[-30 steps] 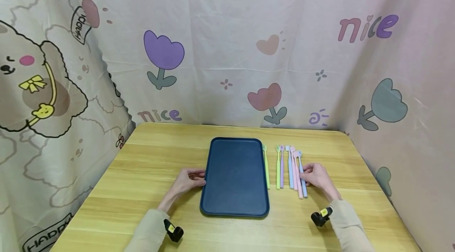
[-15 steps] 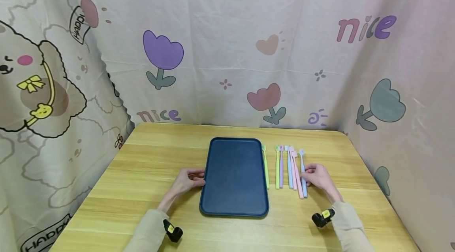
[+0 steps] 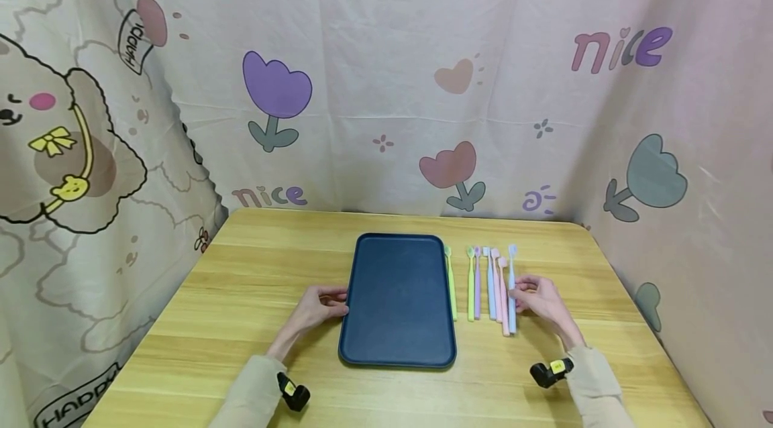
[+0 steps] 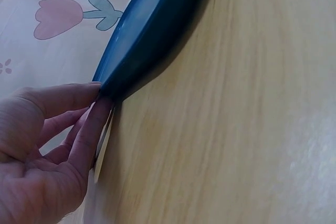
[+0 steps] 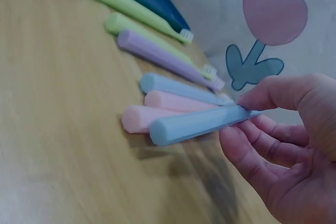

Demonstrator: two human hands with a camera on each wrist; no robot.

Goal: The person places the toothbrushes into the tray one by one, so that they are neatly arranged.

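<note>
I'm seeing one patterned cloth point(image 3: 374, 86) hanging behind one wooden table point(image 3: 266, 250). On the table one dark blue tray point(image 3: 398, 300) is lying flat, left of the toothbrushes. I'm judging it light, stiff and smooth, best taken by its raised rim.

Two hands are working. The left hand point(image 3: 320, 304) is pinching the tray's left rim between thumb and fingers. The right hand point(image 3: 540, 297) is grasping one blue toothbrush point(image 5: 194, 124) by the handle, thumb against fingertips; I'm not able to tell whether it's touching the table. Two small black devices, one per wrist, are showing at the cuffs.

I'm counting seven toothbrushes, heads pointing away from the person: two green, one purple, two blue, two pink. One green toothbrush point(image 5: 131, 4) is lying right along the tray's edge. The other green brush point(image 5: 149, 37) and the purple toothbrush point(image 5: 163, 59) are lying close together; then come the second blue brush point(image 5: 178, 86) and the pink pair point(image 5: 139, 119), just beside the gripped one. I'm expecting brushes that are light, stiff and a bit slick, so mid-handle is looking the safest hold, clear of the bristles.
</note>
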